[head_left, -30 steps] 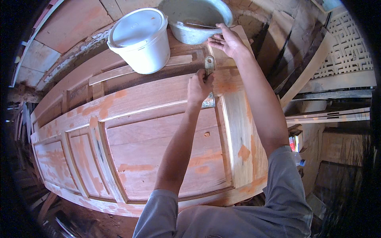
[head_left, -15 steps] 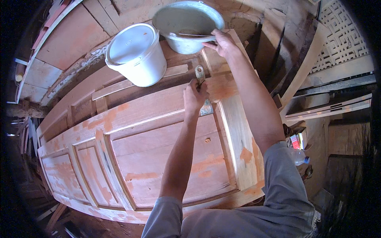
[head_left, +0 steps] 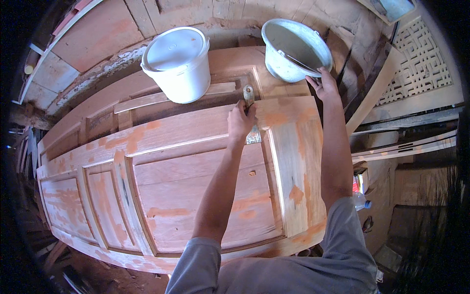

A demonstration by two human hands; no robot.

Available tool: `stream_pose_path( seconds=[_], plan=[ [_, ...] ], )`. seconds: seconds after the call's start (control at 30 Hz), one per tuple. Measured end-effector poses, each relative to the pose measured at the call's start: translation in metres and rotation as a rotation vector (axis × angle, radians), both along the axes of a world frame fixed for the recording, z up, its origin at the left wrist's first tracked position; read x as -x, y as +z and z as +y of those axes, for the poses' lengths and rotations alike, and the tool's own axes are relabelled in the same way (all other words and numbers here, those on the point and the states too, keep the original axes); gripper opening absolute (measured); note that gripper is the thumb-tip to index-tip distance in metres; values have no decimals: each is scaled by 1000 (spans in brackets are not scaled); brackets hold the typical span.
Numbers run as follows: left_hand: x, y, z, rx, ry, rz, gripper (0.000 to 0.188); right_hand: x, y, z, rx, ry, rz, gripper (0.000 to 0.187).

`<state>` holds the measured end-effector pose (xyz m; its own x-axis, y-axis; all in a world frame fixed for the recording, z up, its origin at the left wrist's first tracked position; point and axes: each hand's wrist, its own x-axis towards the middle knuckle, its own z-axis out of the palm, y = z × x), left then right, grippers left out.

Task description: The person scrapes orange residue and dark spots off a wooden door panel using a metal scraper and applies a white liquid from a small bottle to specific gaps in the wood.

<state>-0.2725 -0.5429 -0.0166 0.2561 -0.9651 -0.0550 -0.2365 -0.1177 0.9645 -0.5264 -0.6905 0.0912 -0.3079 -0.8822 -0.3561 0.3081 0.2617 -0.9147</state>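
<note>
My left hand (head_left: 240, 121) is closed around a putty knife (head_left: 253, 136), its handle end pointing away from me and its smeared blade toward me, over the top rail of a wooden panel door (head_left: 205, 183). Orange-brown filler patches mark the door. At the far right, my right hand (head_left: 326, 87) grips the near right rim of a grey bucket (head_left: 280, 68), fingers under the edge and thumb on top. The bucket tilts toward me, its wire handle lying across the opening; greyish residue coats its inside.
A white lidded plastic bucket (head_left: 183, 81) stands left of the grey one, on a second panel door (head_left: 105, 105) behind the first. A loose wooden strip (head_left: 171, 97) lies there. Boards and a lattice panel (head_left: 416, 63) lean at right, with a plastic bottle (head_left: 361, 202) below.
The grey bucket has shifted right, away from the white bucket, with my right hand still at its rim. My left hand keeps the putty knife in about the same place.
</note>
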Motion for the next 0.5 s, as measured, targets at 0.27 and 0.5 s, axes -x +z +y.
stream_pose_path(
  seconds=[0.27,0.5],
  plan=[
    [-3,6,-2,3,-25,45,31,-53,-10,84,164,135,519,68],
    [-9,12,3,22,-58,71,26,-193,-27,-3,437,967,1102,62]
  ],
)
